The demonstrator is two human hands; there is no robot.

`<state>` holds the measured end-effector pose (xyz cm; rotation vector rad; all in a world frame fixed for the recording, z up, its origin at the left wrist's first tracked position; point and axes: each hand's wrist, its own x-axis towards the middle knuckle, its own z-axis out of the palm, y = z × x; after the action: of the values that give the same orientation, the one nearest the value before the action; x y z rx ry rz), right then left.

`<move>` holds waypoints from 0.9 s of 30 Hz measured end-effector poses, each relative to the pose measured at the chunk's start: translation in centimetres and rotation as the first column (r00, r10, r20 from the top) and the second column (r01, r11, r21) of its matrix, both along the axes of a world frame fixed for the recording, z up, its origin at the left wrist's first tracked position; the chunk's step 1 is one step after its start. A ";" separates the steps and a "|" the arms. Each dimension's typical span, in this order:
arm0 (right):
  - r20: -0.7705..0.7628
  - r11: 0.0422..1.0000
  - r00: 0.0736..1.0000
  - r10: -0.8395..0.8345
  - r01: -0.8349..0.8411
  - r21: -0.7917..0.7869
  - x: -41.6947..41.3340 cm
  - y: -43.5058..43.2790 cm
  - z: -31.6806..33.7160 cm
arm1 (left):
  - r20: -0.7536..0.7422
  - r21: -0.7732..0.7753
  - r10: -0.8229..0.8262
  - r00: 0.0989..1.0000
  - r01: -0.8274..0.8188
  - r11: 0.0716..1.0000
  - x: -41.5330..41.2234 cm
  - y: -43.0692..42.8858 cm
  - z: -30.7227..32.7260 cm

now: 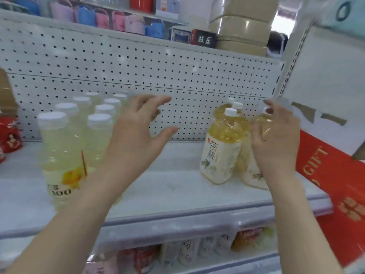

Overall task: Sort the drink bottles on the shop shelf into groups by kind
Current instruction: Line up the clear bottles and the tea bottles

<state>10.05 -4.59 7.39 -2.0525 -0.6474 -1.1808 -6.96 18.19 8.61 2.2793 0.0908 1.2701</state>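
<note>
On the white shelf [177,190], at the left, stand the pale drink bottles [59,151] in two rows that go back to the wall with holes [138,62]. Each one has a wide white cap and is full of a light, milky yellow drink. The front one has a yellow fruit and "100" on its label.

At the right side of the same shelf stand the tea bottles [221,147], close together in a small bunch. They have small white caps, a deeper golden drink inside, and cream labels with leaves. The two bunches are well apart, with bare shelf between them.

The left hand [134,135] is in the air just beside the pale bottles. Its fingers are spread wide and it holds nothing.

The right hand [276,143] lies against the rightmost tea bottle [254,175], with fingers that look straight and point up. That hand hides most of the bottle.

A red gift box [335,175] leans at the far right. A red tin [9,135] sits at the far left. On the shelf below lie small packets [197,252], too blurry to tell apart. Up high are little pink and blue baskets [98,16].
</note>
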 end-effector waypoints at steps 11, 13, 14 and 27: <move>-0.375 0.979 0.924 0.072 -0.137 -0.151 7.9 -7.6 -1.3 | -0.264 -0.522 -0.331 0.906 0.154 0.839 15.1 -8.9 -4.6; -0.355 0.973 0.925 0.139 -0.195 -0.126 8.2 -7.7 -1.3 | -0.254 -0.460 -0.175 0.951 0.041 0.887 14.6 -10.1 -5.0; -0.353 0.966 0.918 0.183 -0.234 -0.109 8.4 -7.7 -1.4 | -0.265 -0.405 -0.092 0.960 -0.025 0.914 14.2 -10.6 -5.2; -0.438 0.870 0.791 0.428 -0.492 -0.038 7.7 -7.0 -0.9 | -0.381 -0.326 -0.139 0.914 0.008 0.945 11.0 -10.0 -3.6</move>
<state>17.78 -11.56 6.48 -2.0129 -0.9730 -0.3986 4.07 8.22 5.01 2.1954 0.3273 0.6732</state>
